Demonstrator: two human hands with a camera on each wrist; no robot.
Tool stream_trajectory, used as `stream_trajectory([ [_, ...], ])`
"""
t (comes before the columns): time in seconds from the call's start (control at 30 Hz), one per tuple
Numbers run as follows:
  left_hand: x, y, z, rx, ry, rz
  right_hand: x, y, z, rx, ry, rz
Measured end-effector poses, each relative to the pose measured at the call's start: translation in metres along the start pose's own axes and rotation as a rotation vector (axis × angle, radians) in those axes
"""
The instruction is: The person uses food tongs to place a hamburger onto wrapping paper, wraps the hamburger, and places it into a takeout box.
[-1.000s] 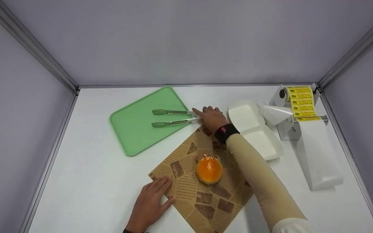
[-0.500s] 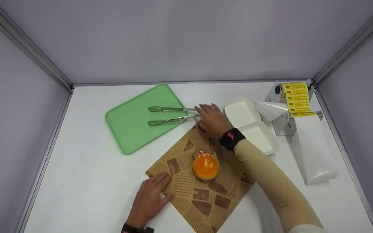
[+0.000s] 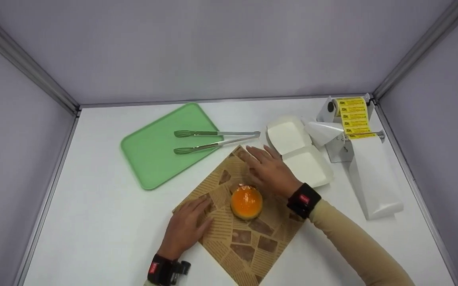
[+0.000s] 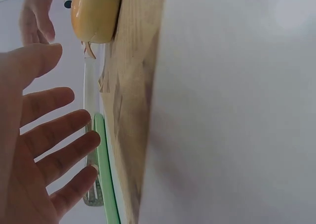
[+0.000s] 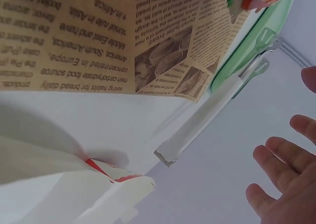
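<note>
Left hand (image 3: 185,228) and right hand (image 3: 273,173) over printed paper (image 3: 249,236), fingers loosely spread

Bright, soft, kinda flat light
Glare on the bun (image 3: 246,203), faint shadow on the table (image 3: 94,222) left of the right sleeve (image 3: 356,244), paper (image 4: 133,51) pretty blurry in left wrist view.

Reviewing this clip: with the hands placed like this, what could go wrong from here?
The burger sits on the printed paper with neither hand gripping it, so lifting an edge might tip or slide it.

The tongs extend past the tray, ending near the paper's far corner; a sweep there could knock them.

The open white box lies close to the right hand, which might nudge it.
</note>
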State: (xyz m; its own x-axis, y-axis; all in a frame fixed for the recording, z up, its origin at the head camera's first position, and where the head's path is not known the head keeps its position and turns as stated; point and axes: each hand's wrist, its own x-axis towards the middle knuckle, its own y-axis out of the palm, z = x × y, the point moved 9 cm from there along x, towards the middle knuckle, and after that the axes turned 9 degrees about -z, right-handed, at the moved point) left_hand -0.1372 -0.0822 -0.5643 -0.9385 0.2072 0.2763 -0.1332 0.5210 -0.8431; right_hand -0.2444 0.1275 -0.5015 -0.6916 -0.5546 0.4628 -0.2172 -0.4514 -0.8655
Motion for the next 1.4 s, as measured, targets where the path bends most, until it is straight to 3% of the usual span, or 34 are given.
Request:
stream_trajectory([
  [0.23, 0.033, 0.007, 0.003, -0.002, 0.025, -0.018, -0.033, -0.02, 0.016, -0.016, -0.031, -0.004],
  [0.53, 0.072, 0.02, -0.002, -0.028, 0.061, -0.01, -0.066, -0.036, 0.04, -0.034, -0.108, -0.072],
  [0.77, 0.096, 0.031, -0.002, -0.007, 0.113, 0.004, -0.096, -0.033, 0.057, -0.041, -0.133, -0.067],
  [0.93, 0.113, 0.036, -0.005, -0.002, 0.141, -0.011, -0.118, -0.024, 0.067, -0.002, -0.133, 0.002],
  [1.07, 0.126, 0.042, -0.006, -0.027, 0.114, 0.006, -0.126, -0.019, 0.069, 0.016, -0.113, 0.035],
  [1.23, 0.14, 0.052, -0.003, -0.037, 0.033, 0.011, -0.131, -0.015, 0.07, 0.036, -0.096, 0.046],
  [1.4, 0.149, 0.062, -0.002, -0.038, -0.025, 0.014, -0.136, -0.014, 0.072, 0.032, -0.118, 0.041],
])
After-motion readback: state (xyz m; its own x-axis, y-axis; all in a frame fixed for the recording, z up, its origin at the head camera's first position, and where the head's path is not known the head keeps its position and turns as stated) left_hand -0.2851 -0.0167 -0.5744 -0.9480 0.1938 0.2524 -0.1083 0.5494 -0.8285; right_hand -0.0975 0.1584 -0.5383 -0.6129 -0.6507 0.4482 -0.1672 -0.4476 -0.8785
